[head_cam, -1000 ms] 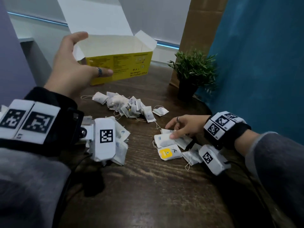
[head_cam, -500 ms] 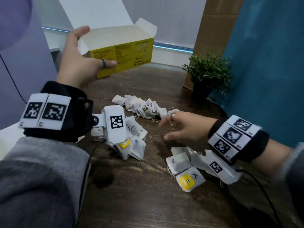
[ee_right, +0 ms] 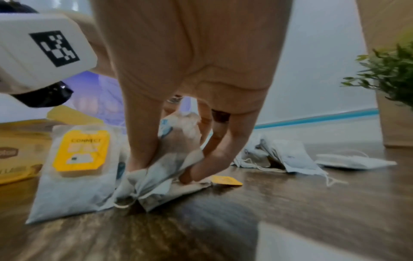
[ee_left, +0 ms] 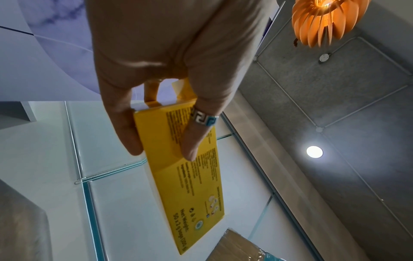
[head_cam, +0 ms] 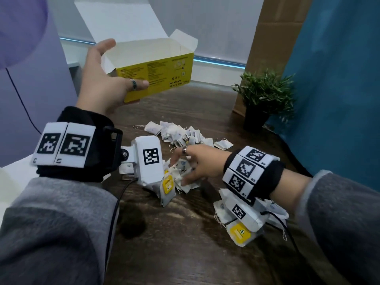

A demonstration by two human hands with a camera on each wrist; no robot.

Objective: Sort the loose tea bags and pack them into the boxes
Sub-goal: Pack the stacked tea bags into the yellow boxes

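Observation:
My left hand [head_cam: 107, 79] holds an open yellow tea box [head_cam: 156, 73] up above the table, fingers under its long side and thumb raised by the open end; the left wrist view shows the same box [ee_left: 185, 159] gripped from below. My right hand [head_cam: 191, 165] reaches down into a small pile of white tea bags [head_cam: 174, 182] near the middle. Its fingers [ee_right: 138, 155] pinch a bunch of tea bags [ee_right: 165, 169] on the wood. A tea bag with a yellow tag [ee_right: 76, 167] leans just left of them. Another heap of tea bags [head_cam: 181, 134] lies further back.
A third pile of tea bags [head_cam: 240, 231] lies under my right wrist. A potted plant [head_cam: 265, 97] stands at the back right beside a cardboard panel [head_cam: 273, 38] and a blue wall. A second yellow box [ee_right: 15, 151] shows at the left in the right wrist view.
My right hand left the right-hand pile, swept left and came down onto the middle pile, where it now pinches bags. My left hand still holds the yellow box aloft.

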